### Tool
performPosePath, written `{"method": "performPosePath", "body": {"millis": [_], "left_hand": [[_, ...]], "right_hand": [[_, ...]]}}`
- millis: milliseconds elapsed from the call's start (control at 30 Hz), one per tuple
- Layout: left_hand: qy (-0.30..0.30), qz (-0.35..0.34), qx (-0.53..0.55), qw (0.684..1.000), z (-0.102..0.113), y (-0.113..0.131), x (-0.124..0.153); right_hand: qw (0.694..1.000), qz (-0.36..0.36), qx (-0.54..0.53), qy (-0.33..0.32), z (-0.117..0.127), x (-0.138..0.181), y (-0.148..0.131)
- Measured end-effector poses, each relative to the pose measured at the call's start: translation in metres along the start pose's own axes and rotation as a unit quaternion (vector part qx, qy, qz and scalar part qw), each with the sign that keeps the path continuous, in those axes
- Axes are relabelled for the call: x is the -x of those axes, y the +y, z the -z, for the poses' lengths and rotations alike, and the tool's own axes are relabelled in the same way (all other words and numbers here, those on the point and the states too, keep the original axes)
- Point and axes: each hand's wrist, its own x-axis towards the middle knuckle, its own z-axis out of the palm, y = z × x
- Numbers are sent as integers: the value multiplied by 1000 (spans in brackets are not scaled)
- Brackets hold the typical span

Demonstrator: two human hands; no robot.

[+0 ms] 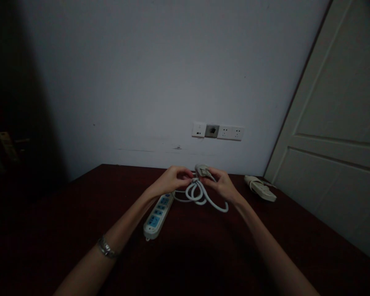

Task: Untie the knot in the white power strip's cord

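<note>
Grey wall point(148, 74) fills the back, w/ a pale panelled door point(336, 135) at right and a row of wall sockets point(217, 131) low on the wall. Dark red-brown bench point(80, 213) runs from the wall toward the camera. Both forearms reach fwd over it and converge near the far middle; a metal wristwatch point(106, 248) sits on the left wrist. Left hand point(172, 181) is curled, fingers pinched shut on the coiled white cable point(200, 193); right hand point(223, 185) is closed round the cable's plug point(202, 169) & the top of the loops. The coil hangs between the two hands, raised just above the bench, loops drooping toward the camera. White power strip w/ blue sockets point(158, 216) lies flat on the bench just below-left of the left hand, its cable running up into the coil. A 2nd beige power strip point(260, 188) lies at right, well apart from the hands. No writing legible, too dim
</note>
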Motion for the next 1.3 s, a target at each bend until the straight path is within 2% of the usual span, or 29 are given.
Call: {"method": "performPosePath", "body": {"millis": [267,533,767,1033,1133,1300], "left_hand": [[-66,-9,-83,994,2,6,1],[17,-29,-26,999,-4,6,3],[103,-52,-71,991,-8,0,0],[165,-12,-91,982,-12,-22,-9],[152,11,-68,986,-14,-33,-15],[97,13,45,994,-15,-39,-18]], "right_hand": [[1000,4,-5,-21,2,-1,1],[999,6,-18,-46,6,1,-7],[998,-25,-56,-16,-4,2,-3],[997,-42,-62,19,-10,-3,12],[997,-42,-52,48,-10,-5,21],[996,-27,-46,66,-9,-6,26]]}}
